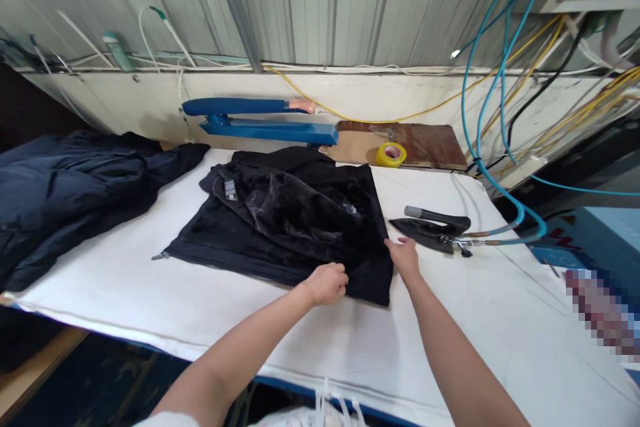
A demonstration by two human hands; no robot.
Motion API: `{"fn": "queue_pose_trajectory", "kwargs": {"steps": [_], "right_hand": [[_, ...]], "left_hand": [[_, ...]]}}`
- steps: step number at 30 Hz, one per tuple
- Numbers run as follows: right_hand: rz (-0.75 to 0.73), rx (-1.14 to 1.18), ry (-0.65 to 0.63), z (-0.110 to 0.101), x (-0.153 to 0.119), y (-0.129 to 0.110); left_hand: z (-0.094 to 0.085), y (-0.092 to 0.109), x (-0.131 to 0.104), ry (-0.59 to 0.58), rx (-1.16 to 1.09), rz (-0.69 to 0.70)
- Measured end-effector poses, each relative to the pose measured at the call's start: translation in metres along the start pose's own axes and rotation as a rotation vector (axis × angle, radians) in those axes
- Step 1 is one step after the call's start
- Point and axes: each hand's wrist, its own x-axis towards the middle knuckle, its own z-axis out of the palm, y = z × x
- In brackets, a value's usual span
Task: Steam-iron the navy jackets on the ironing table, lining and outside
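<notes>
Positioning a Black Garment on the White-Covered Table

The black garment (295, 213) lies spread on the middle of the table (165, 293), plush side partly up, with a zip along its near edge and a pull tab (161, 255) at its near-left corner.

Markings: one pale label (230, 189) shows on the upper left of the plush, its text too small to read. One small white print (351, 209) shows on the right; its letters cannot be made out with certainty. A red mark shows on the blue box (597, 240), cut off and not legible.

Hands: the left hand (327, 283) is curled narrow at the near edge. The right hand (404, 257) is narrow, its fingertips at the right edge. Whether cloth is gripped in either hand cannot be told.

Surroundings: the iron (430, 230) lies just beside the right hand, to the right of the garment. Blue hoses (500, 240) run from its rear. Behind the garment are the blue sleeve board (270, 125) and the brown board (425, 140), which carries the yellow tape roll (391, 155). Navy clothing (75, 187) covers the table's left end.

Count: one iron, one tape roll, one sleeve board, one brown board, two hands.
</notes>
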Motion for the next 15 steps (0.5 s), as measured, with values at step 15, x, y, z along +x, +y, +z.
{"fn": "queue_pose_trajectory", "kwargs": {"steps": [15], "right_hand": [[-0.001,0.271,0.018,0.000,0.011,0.042]], "left_hand": [[0.025,0.019,0.028,0.235,0.058,-0.260]]}}
